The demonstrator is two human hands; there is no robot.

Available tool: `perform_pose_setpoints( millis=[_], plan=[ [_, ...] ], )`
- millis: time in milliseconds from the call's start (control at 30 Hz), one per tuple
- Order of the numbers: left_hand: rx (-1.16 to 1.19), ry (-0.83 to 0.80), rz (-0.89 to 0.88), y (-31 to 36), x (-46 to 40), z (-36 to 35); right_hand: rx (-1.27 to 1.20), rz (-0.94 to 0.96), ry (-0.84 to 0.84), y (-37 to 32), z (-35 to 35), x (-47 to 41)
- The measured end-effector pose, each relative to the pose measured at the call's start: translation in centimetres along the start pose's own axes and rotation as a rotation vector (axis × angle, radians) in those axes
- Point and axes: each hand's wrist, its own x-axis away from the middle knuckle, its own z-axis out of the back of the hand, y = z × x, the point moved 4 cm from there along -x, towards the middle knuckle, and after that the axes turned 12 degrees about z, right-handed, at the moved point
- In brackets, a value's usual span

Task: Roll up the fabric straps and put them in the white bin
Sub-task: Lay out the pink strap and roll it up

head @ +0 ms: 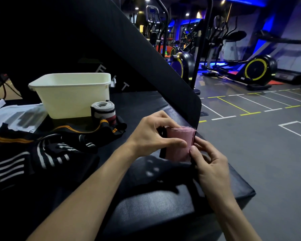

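In the head view, the left hand (151, 134) curls over the pink strap (178, 144), thumb pressed along its face, while the right hand (209, 164) pinches its near edge with fingertips close together. The roll sits at the black pad (163, 202) edge, well apart from the white bin (71, 94). If either pinch loosens, the coil could spring open or drop off the edge. A grey roll (102, 110) stands just beside the bin, not in it; unrolled black straps (47, 150) lie left.
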Motion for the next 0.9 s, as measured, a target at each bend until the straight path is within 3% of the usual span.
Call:
perform_pose_setpoints(
  millis=[100, 233, 433, 567, 733, 900],
  plan=[
    [-0.03, 0.043, 0.013, 0.3, 0.1, -0.4, 0.207, 0.087, -0.022, -0.4, 0.1, 0.1],
    [-0.126, 0.134, 0.027, 0.7, 0.2, -0.5, 0.285, 0.054, -0.143, -0.9, -1.2, 0.8],
    [-0.278, 0.254, 0.031, 1.7, 0.8, -1.8, 0.327, 0.061, -0.096, -1.1, -1.0, 0.7],
    [-0.297, 0.207, 0.022, 2.1, 0.9, -2.1, 0.344, 0.015, -0.041, -1.2, -1.0, 0.5],
    [0.026, 0.034, 0.129, 1.7, 0.2, -0.5, 0.326, -0.003, 0.092, -1.0, 0.5, -0.3],
    [-0.105, 0.042, 0.103, 1.8, 0.2, 1.1, 0.317, 0.018, 0.111, -1.2, 0.5, -0.1]
  ],
)
